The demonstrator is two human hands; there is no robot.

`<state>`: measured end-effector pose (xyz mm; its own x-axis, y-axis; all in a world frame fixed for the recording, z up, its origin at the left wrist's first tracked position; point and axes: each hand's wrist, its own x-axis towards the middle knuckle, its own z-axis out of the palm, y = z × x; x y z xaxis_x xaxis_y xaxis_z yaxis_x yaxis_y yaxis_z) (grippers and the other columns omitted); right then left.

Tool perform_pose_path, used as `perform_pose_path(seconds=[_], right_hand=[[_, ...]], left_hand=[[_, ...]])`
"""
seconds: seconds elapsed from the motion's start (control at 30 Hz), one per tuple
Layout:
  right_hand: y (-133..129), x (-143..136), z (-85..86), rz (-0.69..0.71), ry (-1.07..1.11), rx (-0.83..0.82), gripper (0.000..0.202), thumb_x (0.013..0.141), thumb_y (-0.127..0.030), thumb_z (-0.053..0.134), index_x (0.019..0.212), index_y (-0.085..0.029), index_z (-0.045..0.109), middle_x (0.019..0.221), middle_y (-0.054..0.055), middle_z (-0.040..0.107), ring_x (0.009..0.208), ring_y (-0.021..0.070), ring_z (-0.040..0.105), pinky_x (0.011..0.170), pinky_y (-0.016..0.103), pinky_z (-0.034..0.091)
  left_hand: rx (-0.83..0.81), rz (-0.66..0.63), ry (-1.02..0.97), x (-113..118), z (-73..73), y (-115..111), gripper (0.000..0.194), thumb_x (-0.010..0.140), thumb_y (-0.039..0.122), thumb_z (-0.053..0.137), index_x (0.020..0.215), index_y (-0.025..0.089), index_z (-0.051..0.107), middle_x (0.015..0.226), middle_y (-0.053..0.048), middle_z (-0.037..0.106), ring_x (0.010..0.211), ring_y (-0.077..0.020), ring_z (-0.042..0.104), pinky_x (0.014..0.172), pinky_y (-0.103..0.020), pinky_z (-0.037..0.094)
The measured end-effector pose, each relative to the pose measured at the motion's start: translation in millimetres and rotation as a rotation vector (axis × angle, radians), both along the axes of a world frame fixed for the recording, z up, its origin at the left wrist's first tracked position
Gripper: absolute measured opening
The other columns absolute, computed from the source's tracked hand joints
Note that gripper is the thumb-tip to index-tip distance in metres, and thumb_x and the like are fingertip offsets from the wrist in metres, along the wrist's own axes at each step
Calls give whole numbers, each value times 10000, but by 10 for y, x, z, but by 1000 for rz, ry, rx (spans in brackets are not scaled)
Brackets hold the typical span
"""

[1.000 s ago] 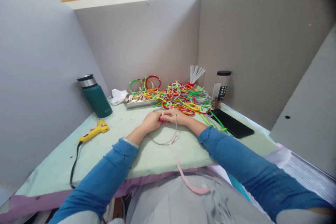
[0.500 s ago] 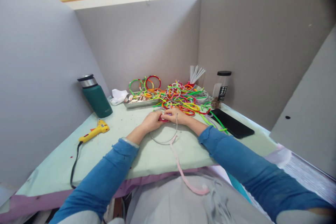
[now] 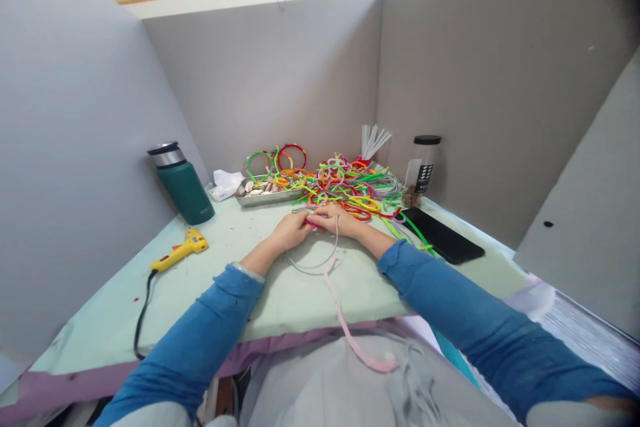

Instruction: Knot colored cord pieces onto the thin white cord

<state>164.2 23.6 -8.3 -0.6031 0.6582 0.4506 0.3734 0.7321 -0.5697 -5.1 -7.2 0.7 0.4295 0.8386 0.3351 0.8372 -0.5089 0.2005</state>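
Note:
My left hand and my right hand meet near the middle of the table, fingers closed together at the far side of a thin grey hoop. Between the fingertips shows a small red-pink piece, perhaps fuzzy pipe cleaner; the fingers partly hide it. The hoop's near side curves towards me, just above or on the tablecloth. A pale pink pipe cleaner lies from the hoop's near edge over the table edge onto my lap; whether it is fixed to the hoop, I cannot tell.
Beyond my hands lies a tangled heap of coloured pipe cleaners, beside a metal tray of shells. A green bottle and yellow glue gun are left; a clear jar and black phone right. Grey partitions surround the table.
My fingers have shifted slightly around the red-pink piece, and less of it shows. The hoop has tilted a little; everything else stays in place.

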Motion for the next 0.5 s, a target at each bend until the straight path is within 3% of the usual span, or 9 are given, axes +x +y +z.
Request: perform_pose_path(seconds=[0.13, 0.5], right_hand=[[22, 0, -13, 2, 5, -19, 493, 850, -512, 362, 626, -127, 573, 582, 0, 533, 557, 88, 444, 551, 207, 318], [21, 7, -10, -13, 21, -30, 495, 860, -496, 351, 658, -123, 606, 581, 8, 569, 551, 95, 482, 565, 210, 341]], left_hand=[[-30, -24, -42, 3, 14, 3, 256, 833, 280, 412, 882, 151, 628, 846, -65, 659, 749, -163, 580, 673, -247, 411], [-100, -44, -123, 10, 41, -22, 278, 838, 286, 395, 816, 168, 645, 667, -9, 628, 663, -134, 559, 630, -220, 403]])
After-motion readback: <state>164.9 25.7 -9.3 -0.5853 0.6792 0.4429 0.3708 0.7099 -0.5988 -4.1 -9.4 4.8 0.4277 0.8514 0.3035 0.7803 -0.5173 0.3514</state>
